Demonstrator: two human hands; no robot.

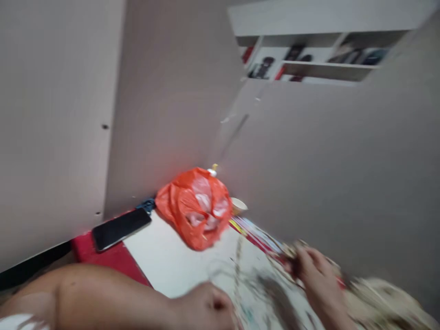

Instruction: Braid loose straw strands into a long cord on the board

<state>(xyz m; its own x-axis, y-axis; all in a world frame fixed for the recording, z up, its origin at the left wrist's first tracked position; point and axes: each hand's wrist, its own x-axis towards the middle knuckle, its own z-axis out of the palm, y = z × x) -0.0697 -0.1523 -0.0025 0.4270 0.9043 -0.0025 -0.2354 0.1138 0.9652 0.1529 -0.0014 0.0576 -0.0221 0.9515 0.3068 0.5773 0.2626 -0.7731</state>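
Observation:
My left hand (208,305) is closed low in the middle of the head view, at the lower end of a thin beige braided cord (238,266). The cord runs up from its fingers across a white board (178,247). Over on the right, my right hand (318,272) pinches beige cord (290,251), with loose strands trailing about its fingers. Motion blur softens both hands and hides exactly how the fingers sit. A heap of pale beige cord or fibre (388,300) lies at the lower right, beside my right wrist.
An orange plastic bag (195,208) sits in the corner, with a small pale cup (239,206) behind it. A black phone (122,228) lies at left on the red surface (106,261). Grey walls (319,151) enclose the corner; shelves (309,64) hold several items above.

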